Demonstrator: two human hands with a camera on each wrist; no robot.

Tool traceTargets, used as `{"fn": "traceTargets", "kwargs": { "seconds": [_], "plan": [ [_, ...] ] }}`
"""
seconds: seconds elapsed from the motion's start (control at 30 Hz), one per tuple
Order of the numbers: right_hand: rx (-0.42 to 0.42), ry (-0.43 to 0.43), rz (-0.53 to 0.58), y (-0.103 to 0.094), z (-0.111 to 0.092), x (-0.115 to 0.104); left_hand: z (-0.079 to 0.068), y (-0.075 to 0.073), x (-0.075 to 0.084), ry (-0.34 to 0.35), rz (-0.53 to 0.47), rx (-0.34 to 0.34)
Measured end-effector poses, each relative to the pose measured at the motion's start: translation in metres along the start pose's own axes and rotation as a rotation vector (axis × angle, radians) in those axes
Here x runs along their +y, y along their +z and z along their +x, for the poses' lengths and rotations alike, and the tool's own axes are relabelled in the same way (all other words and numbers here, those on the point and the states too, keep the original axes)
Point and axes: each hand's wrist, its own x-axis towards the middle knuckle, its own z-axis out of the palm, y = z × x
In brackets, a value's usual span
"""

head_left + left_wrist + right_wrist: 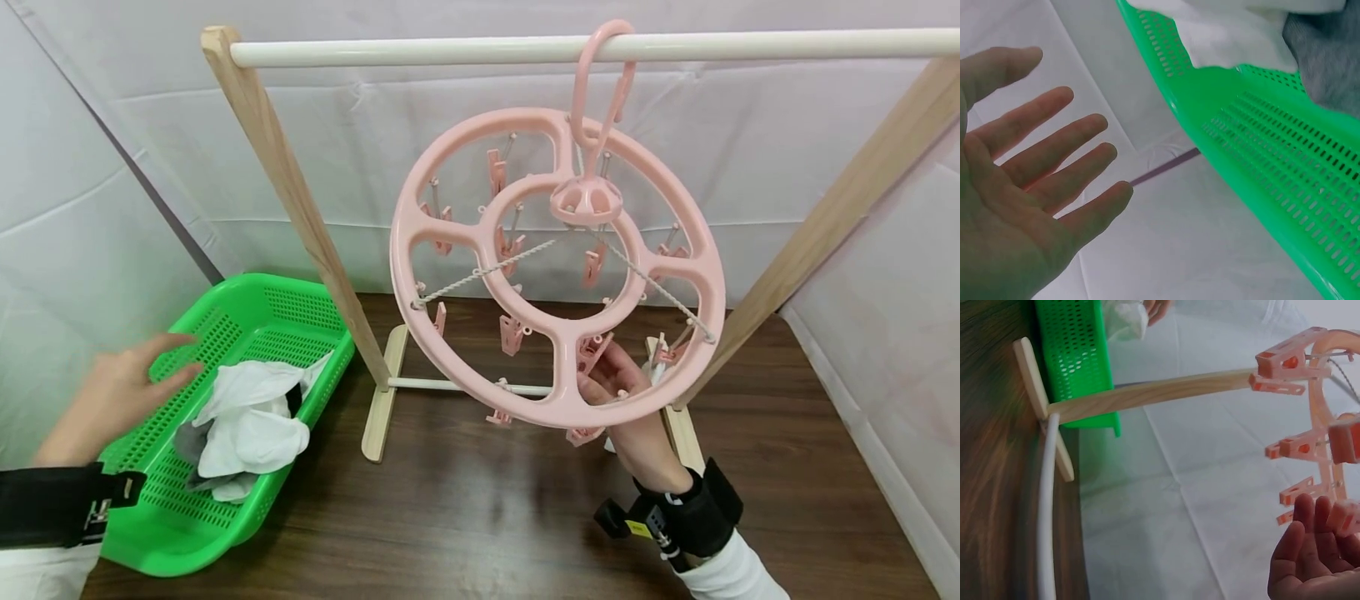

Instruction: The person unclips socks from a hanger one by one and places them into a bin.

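Observation:
A pink round clip hanger point(567, 408) hangs by its hook from a white rail, with several pink clothespins point(512, 335) dangling below its rings. My right hand point(637, 417) reaches under the front of the ring, its fingers beside a clothespin point(1342, 519). In the right wrist view those fingers are loosely bent, and I see nothing pinched between them. Above the left side of a green basket point(247, 533), my left hand point(123, 392) is held with fingers spread, touching nothing. White and grey cloth pieces, likely socks point(251, 437), lie heaped in the basket.
The white rail point(412, 52) rests on slanted wooden legs point(288, 183) with wooden feet point(385, 396). A lower white bar point(1047, 506) joins them. Something white point(660, 358), partly hidden, shows behind the ring near my right hand. White sheeting surrounds the dark wooden surface point(450, 517).

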Motion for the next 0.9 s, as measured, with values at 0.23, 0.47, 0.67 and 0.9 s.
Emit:
{"fn": "traceTargets", "kwargs": {
  "seconds": [0.23, 0.47, 0.67, 0.9],
  "plan": [
    [-0.116, 0.114, -0.09, -0.021, -0.013, 0.011, 0.003, 0.009, 0.011, 0.075, -0.029, -0.009],
    [-0.089, 0.122, -0.313, -0.047, -0.028, 0.005, 0.004, 0.017, 0.03, 0.135, -0.087, -0.02],
    [-0.127, 0.125, -0.459, -0.068, -0.042, -0.02, -0.001, 0.022, 0.049, 0.144, -0.149, -0.032],
    [0.15, -0.029, -0.443, -0.078, -0.038, -0.038, -0.01, 0.035, 0.071, 0.213, -0.201, 0.024]
  ]
}}
